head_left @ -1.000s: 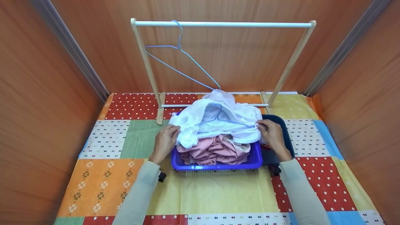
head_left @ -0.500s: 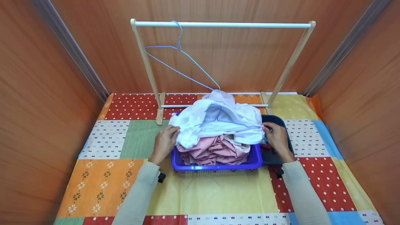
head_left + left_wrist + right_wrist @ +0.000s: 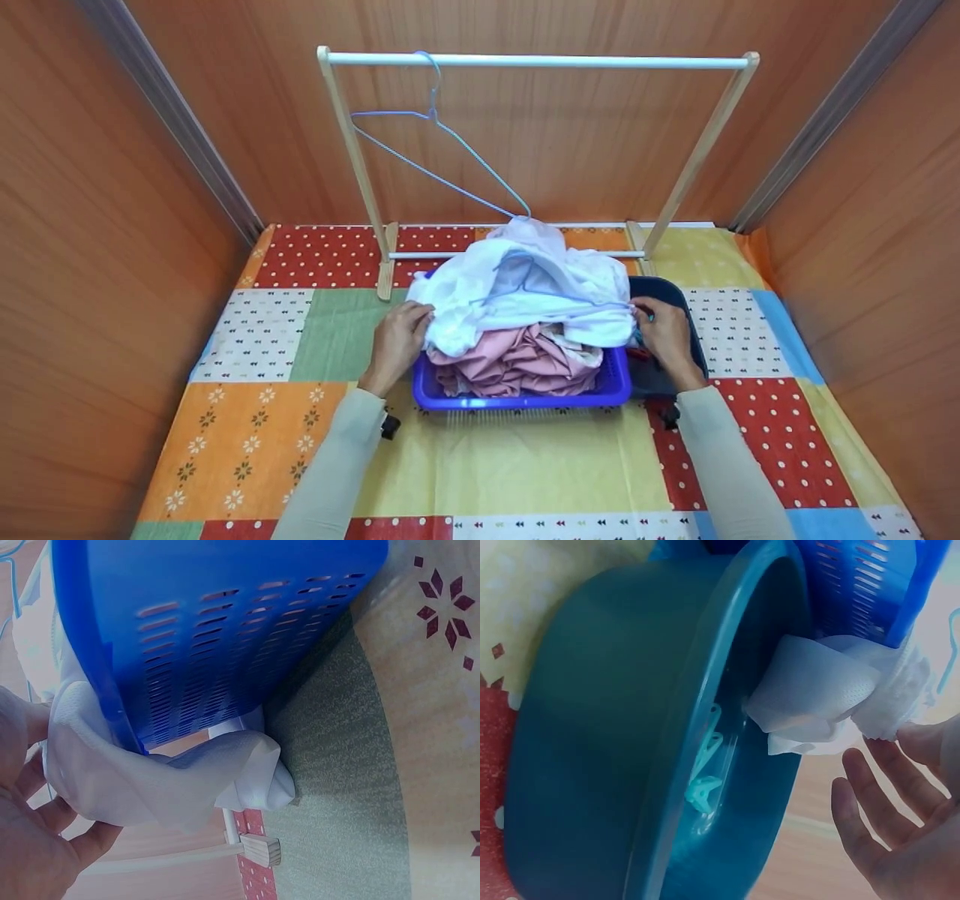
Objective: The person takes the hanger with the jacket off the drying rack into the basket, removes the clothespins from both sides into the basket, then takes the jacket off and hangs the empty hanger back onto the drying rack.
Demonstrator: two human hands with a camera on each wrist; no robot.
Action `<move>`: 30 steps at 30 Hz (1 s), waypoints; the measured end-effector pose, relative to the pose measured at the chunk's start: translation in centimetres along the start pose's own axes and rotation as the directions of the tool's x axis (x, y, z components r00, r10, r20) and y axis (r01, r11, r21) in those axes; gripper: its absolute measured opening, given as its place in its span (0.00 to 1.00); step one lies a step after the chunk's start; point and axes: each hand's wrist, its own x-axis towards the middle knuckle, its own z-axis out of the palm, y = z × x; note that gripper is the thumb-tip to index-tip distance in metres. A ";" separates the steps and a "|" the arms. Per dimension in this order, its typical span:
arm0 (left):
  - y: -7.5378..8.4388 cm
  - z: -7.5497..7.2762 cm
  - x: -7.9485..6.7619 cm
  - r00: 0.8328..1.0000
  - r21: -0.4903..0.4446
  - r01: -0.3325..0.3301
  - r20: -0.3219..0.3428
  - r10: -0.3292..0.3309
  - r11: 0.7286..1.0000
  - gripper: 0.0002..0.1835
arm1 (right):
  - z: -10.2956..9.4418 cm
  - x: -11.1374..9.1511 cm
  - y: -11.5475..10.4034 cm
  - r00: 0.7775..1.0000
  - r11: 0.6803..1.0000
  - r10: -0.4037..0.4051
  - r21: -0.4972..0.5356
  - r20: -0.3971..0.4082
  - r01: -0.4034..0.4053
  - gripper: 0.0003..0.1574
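Note:
A white garment [image 3: 450,311] lies bunched over the blue-purple basket [image 3: 521,403], on top of crumpled pink cloth [image 3: 517,364]. A blue wire hanger [image 3: 555,295] sits in the white garment, its hook up and its lower part partly covered by cloth. My left hand [image 3: 397,337] grips the garment's left edge; in the left wrist view a white fold [image 3: 142,780] hangs down outside the basket wall. At the right edge, thumb and forefinger of my right hand [image 3: 664,337] pinch the white cloth, while the other fingers spread free in the right wrist view.
A second blue hanger [image 3: 480,157] hangs from the rack's white bar [image 3: 585,61], reaching down behind the garment. Right of the basket stands a dark teal tub [image 3: 615,720] with turquoise clothespins [image 3: 703,793] inside. A patchwork cloth [image 3: 255,442] covers the table; wooden panels enclose it.
My right hand has moved slightly right, drawing the white garment's right edge outward over the hanger's end. The left hand stays in place.

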 end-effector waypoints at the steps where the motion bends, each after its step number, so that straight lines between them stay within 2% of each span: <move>1: 0.0 0.0 0.0 1.000 -0.004 -0.001 -0.001 0.001 1.000 0.08 | 0.0 0.0 0.0 1.000 1.000 0.001 -0.001 0.001 -0.001 0.10; 11: 0.0 0.0 0.0 1.000 -0.010 0.002 0.004 -0.002 1.000 0.08 | 0.4 -0.3 0.2 1.000 0.999 0.009 -0.037 0.015 -0.008 0.11; 22: -0.1 0.1 0.0 1.000 -0.002 0.001 0.002 -0.001 1.000 0.08 | 0.7 -0.4 -0.4 0.996 0.996 -0.084 -0.034 -0.037 0.083 0.09; 30: 0.0 0.0 -0.1 1.000 0.009 0.007 0.002 -0.008 1.000 0.08 | -0.2 -0.3 -1.0 0.996 0.995 -0.083 -0.060 0.012 0.084 0.14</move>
